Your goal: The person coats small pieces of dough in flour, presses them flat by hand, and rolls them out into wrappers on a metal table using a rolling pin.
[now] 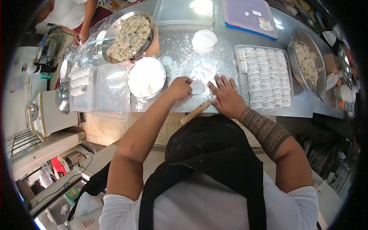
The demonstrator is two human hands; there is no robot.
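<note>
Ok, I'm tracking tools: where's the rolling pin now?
In the head view, the rolling pin is just right of centre, below the dough circle, with its upper end by the right hand.

Light is bright; the metal table (225, 48) glares; edges bend into black.

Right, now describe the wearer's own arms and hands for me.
Both the left hand and right hand are ungloved. Short white sleeves end above the elbows. The right forearm carries a broad, dark, geometric band, apparently a tattoo; the left forearm has no such band.
</note>
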